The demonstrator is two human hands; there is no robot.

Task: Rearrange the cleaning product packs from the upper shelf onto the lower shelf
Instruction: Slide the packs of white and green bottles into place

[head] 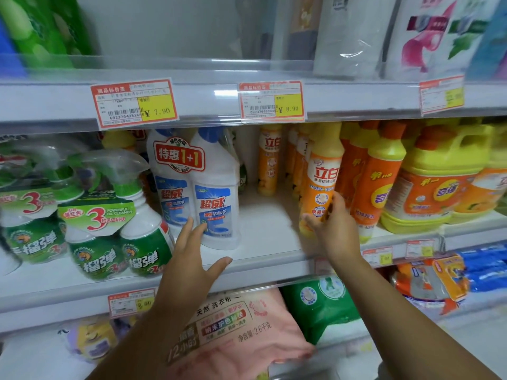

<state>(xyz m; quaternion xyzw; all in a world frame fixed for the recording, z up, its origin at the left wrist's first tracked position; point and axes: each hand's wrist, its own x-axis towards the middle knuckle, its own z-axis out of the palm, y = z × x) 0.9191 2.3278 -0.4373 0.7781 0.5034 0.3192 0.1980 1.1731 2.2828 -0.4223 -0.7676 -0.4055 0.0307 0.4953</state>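
White twin-pack point(196, 187) stands upright on middle shelf point(263, 259), long axis vertical, just ahead of left hand point(192, 259). Left hand spread wide, fingertips touching pack's lower front, holding nothing. Right hand point(333, 229) half-curled against orange bottle point(319, 182), not clamped. Bare gap between pack and bottle gives room. Shelf lip in front; lower shelf below crowded by pink bag point(236, 333).

White twin-bottle cleaner pack point(196, 187) stands upright on the shelf point(263, 242).
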